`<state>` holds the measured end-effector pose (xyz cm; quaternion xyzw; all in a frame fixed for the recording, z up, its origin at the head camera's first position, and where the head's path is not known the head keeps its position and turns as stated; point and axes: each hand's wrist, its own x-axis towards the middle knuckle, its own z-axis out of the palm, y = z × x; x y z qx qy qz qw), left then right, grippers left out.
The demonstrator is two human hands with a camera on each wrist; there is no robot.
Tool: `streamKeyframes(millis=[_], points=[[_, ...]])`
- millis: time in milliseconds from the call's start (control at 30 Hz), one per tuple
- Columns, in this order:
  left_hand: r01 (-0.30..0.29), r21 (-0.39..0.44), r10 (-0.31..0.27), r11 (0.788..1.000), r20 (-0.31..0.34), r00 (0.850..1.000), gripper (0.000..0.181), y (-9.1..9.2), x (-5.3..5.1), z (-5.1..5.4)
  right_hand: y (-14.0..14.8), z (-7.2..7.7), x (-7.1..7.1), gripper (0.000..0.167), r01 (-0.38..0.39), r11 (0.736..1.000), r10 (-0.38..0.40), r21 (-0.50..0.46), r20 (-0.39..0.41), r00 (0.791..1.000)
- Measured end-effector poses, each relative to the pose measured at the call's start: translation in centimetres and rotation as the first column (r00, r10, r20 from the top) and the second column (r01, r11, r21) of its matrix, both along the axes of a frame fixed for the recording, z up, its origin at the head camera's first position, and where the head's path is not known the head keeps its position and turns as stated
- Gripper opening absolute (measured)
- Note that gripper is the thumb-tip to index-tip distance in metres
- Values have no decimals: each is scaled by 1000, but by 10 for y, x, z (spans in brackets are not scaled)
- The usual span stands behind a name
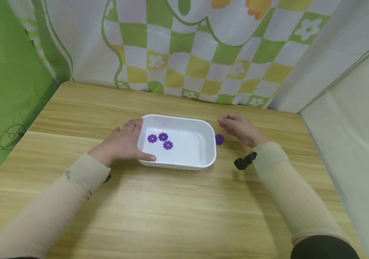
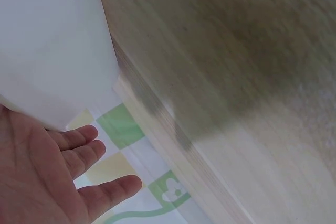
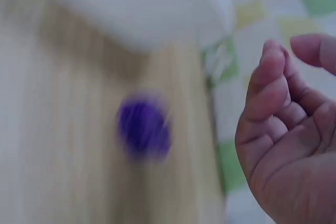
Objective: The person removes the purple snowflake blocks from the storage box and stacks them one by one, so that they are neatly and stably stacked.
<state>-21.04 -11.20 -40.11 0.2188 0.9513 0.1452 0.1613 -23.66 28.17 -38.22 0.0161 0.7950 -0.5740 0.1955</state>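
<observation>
A white rectangular plastic basin [image 1: 189, 163] rests on the wooden table. Inside it lie three purple notched discs [image 1: 152, 138], grouped toward its left side. My left hand [image 1: 124, 142] grips the basin's left end, thumb over the front rim and fingers by the back left corner. Three of its fingers stretch past the basin wall in the left wrist view. Just beyond the basin's right end sits a rounded purple piece [image 1: 219, 139], blurred in the right wrist view. My right hand [image 1: 239, 127] hovers beside it, fingers loosely curled, a gap between thumb and fingertips, holding nothing visible.
The wooden table [image 1: 158, 208] meets a green, yellow and white checked curtain [image 1: 200, 57] at its back edge. Green cloth [image 1: 6, 90] hangs at the left, and a pale panel [image 1: 359, 118] borders the right side. Black wrist mounts sit on both sleeves.
</observation>
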Motion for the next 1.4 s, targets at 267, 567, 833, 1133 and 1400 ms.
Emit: streamKeyframes(millis=[267,567,833,1133,1400], points=[[-1,-6,1,1000,-6,1000,147,0,1,-1,-67,28,-11,25,-117,973,127,-200,39,991],[-7,13,7,1000,-5,1000,147,3,3,-8,-111,7,-23,30,-343,939,341,31,63,938],[2,-53,-4,999,-31,1000,150,1,0,-7,-133,-12,-31,17,-443,840,434,312,102,895],[19,-84,-23,996,-48,999,149,0,-1,-1,-160,-18,-26,25,-481,552,609,682,65,791],[17,-86,-21,996,-44,999,149,-1,-2,-3,-170,-24,-22,24,-466,469,675,750,37,737]])
